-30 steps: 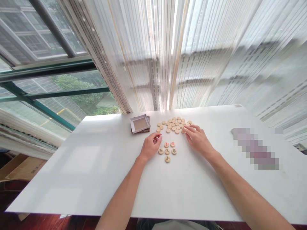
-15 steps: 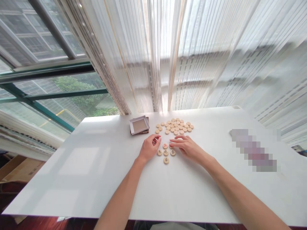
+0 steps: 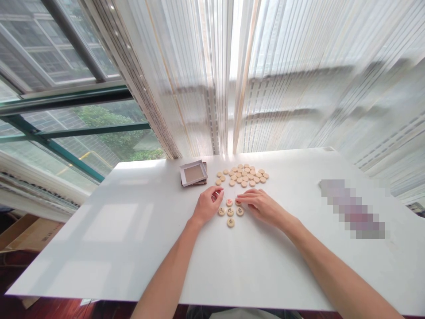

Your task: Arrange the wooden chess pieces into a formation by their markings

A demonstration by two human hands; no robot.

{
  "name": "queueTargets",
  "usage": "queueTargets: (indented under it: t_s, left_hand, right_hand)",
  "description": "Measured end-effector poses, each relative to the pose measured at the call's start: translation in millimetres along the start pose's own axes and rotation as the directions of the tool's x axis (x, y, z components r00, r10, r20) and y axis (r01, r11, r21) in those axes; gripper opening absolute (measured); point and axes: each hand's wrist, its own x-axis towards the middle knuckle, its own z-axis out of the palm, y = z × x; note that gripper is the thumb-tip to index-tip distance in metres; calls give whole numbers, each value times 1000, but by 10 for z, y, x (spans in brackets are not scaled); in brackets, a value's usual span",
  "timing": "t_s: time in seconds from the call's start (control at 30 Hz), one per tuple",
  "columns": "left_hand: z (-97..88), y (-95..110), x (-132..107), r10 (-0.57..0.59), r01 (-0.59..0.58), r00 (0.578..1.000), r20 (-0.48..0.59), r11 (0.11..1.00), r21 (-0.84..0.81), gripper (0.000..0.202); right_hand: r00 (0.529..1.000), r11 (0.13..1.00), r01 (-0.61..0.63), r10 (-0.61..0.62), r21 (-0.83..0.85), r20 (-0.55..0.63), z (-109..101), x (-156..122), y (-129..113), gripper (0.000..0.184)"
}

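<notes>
My right hand (image 3: 260,204) has its fingertips and thumb around a Chinese chess piece (image 3: 238,201), which they mostly cover. To the left, my left hand (image 3: 208,204) rests on the table, loosely curled, thumb and fingers apart, with nothing visible in it. Between the hands lies a piece with a red character (image 3: 229,202). Below it, a row of black-character pieces holds a left piece (image 3: 221,212), a middle piece (image 3: 230,212) and a right piece (image 3: 239,212). Nearest me is a single black-character piece (image 3: 230,223).
A pile of blank-side-up pieces (image 3: 245,175) lies beyond my hands. Left of it, a shallow open box (image 3: 193,173) sits on a darker part. A pixelated object (image 3: 353,208) lies on the white table (image 3: 116,248) at right. Sheer curtains and a window stand behind.
My right fingers have drawn in slightly over the piece beside the red one. The left hand and the other pieces stay as they were; the view shifts a little.
</notes>
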Motion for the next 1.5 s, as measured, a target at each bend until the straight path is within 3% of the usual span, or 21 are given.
queueTargets:
  t_s: [0.27,0.53,0.7,0.9,1.07,1.27,1.4,1.5]
  left_hand:
    - [0,5,-3,-8,8,1000,1,1000,-5,23]
    - [-6,5,-7,-17,17,1000,11,1000,-2,23]
    - [0,2,-10,-13,13,1000,9,1000,6,22]
    - [1,-3,-12,-11,11,1000,6,1000,0,22]
    - [4,5,-12,-5,5,1000,9,1000,13,22]
    - [13,17,-13,13,-13,1000,-1,999,30,21]
    - [-3,44,-18,65,-64,998,-23,997,32,19]
    - [-15,102,-39,142,-141,989,-37,989,45,16]
  right_hand:
    - [1000,999,9,-9,-41,-10,-4,-11,-19,41]
    - [949,969,-169,109,-183,-297,-56,-60,289,37]
    - [953,937,-222,150,-271,-263,-59,-95,432,34]
    - [950,941,-233,166,-244,-266,-72,-83,309,20]
    - [955,963,-227,191,-145,-227,-70,-50,259,8]
    - [936,949,-303,313,82,-164,-78,-44,175,13]
    - [887,853,-367,442,372,-136,-121,-43,108,22]
    - [875,743,-378,481,552,-48,-154,-24,46,28]
